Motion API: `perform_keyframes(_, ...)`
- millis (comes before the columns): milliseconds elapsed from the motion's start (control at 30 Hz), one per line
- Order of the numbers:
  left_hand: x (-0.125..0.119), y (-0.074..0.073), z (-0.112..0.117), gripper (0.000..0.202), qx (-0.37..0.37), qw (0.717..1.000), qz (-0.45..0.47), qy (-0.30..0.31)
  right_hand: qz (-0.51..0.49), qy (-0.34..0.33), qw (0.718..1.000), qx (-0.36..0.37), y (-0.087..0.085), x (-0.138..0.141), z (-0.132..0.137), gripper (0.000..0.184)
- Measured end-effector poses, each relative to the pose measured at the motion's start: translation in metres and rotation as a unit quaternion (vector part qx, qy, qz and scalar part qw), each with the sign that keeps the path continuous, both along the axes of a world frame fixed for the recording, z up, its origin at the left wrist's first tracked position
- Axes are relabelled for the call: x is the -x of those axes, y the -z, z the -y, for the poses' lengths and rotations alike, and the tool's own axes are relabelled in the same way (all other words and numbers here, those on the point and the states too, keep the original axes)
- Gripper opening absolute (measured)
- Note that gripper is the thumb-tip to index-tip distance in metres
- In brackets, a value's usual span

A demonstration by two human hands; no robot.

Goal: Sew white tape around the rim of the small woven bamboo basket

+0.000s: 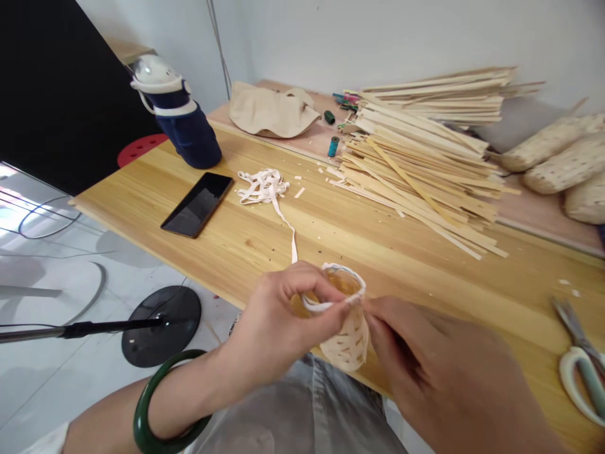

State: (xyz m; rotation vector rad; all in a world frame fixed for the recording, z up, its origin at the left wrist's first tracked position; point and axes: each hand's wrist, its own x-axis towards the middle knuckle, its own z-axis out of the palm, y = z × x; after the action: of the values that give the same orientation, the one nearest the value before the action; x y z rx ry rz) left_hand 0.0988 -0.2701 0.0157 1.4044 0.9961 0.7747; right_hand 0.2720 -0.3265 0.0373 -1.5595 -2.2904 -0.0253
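Observation:
A small woven basket (347,347) of pale strips, its rim bound in white, hangs tilted at the table's front edge. My left hand (302,309) pinches that rim between thumb and forefinger. Against the rim's right side, my right hand (425,359) has its thumb and forefinger pressed together; whatever they pinch is too small or hidden to make out. A white cloth tape (283,217) runs from a loose heap on the table down behind my left hand, where its end is hidden.
Bundles of flat bamboo strips (416,170) lie at the back right, near a blue thread spool (333,146). Scissors (581,359) rest at the right edge. A phone (197,205) and a navy-covered bottle (184,120) occupy the left, with a beige cloth (271,112) behind.

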Motion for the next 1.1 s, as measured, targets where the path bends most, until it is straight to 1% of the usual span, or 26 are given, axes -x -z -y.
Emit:
perform_keyframes(67, -0.002, -0.003, 0.003, 0.008, -0.06, 0.998, -0.001, 0.01, 0.016, 0.01, 0.999, -0.034, -0.002, 0.005, 0.0, 0.029)
perform_keyframes(133, -0.003, -0.004, 0.003, 0.008, -0.085, 0.996, -0.008, 0.007, 0.015, 0.032, 0.998, -0.051, -0.001, 0.007, 0.0, 0.028)
perform_keyframes(233, -0.003, -0.004, 0.001, 0.008, -0.074, 0.997, -0.026, -0.013, -0.028, 0.069, 0.997, -0.034, 0.002, 0.007, 0.001, 0.021)
perform_keyframes(300, -0.003, -0.004, 0.0, 0.008, -0.072, 0.997, -0.03, -0.019, -0.056, 0.08, 0.995, -0.015, 0.005, 0.006, 0.003, 0.018)
perform_keyframes(433, -0.004, -0.003, 0.002, 0.007, -0.13, 0.991, -0.022, -0.004, -0.093, 0.084, 0.992, -0.007, 0.008, 0.006, 0.006, 0.017)
perform_keyframes(500, -0.004, -0.004, 0.002, 0.008, -0.146, 0.989, -0.022, 0.006, -0.109, 0.088, 0.99, 0.001, 0.007, 0.005, 0.005, 0.015)
perform_keyframes(533, -0.004, -0.004, 0.002, 0.008, -0.144, 0.989, -0.023, 0.008, -0.114, 0.087, 0.99, -0.001, 0.006, 0.004, 0.004, 0.012)
perform_keyframes(600, -0.004, -0.004, 0.002, 0.008, -0.132, 0.991, -0.025, 0.011, -0.107, 0.087, 0.99, -0.034, 0.002, -0.002, 0.0, 0.009)
perform_keyframes(667, -0.003, -0.003, 0.001, 0.008, -0.13, 0.991, -0.024, 0.018, -0.102, 0.078, 0.989, -0.073, -0.003, -0.009, -0.006, 0.01)
perform_keyframes(700, -0.003, -0.003, 0.001, 0.008, -0.137, 0.99, -0.022, 0.023, -0.108, 0.066, 0.989, -0.073, -0.005, -0.012, -0.009, 0.01)
perform_keyframes(733, -0.002, -0.003, 0.002, 0.007, -0.145, 0.989, -0.021, 0.031, -0.123, 0.05, 0.99, -0.052, -0.006, -0.014, -0.012, 0.009)
perform_keyframes(800, -0.002, -0.003, 0.003, 0.006, -0.159, 0.986, -0.021, 0.047, -0.178, 0.014, 0.983, 0.042, -0.009, -0.017, -0.018, 0.011)
perform_keyframes(867, -0.002, -0.003, 0.004, 0.005, -0.163, 0.984, -0.02, 0.061, -0.232, 0.003, 0.962, 0.145, -0.012, -0.017, -0.022, 0.016)
perform_keyframes(900, -0.002, -0.003, 0.004, 0.005, -0.162, 0.984, -0.017, 0.067, -0.252, 0.005, 0.95, 0.185, -0.013, -0.017, -0.023, 0.017)
perform_keyframes(967, -0.002, -0.004, 0.005, 0.006, -0.154, 0.985, -0.006, 0.076, -0.269, 0.009, 0.936, 0.228, -0.017, -0.017, -0.023, 0.015)
perform_keyframes(1033, -0.002, -0.005, 0.005, 0.007, -0.144, 0.987, 0.001, 0.078, -0.27, 0.003, 0.931, 0.247, -0.019, -0.016, -0.024, 0.014)
perform_keyframes(1100, -0.001, -0.006, 0.005, 0.006, -0.13, 0.989, 0.001, 0.075, -0.291, -0.002, 0.924, 0.249, -0.019, -0.016, -0.028, 0.015)
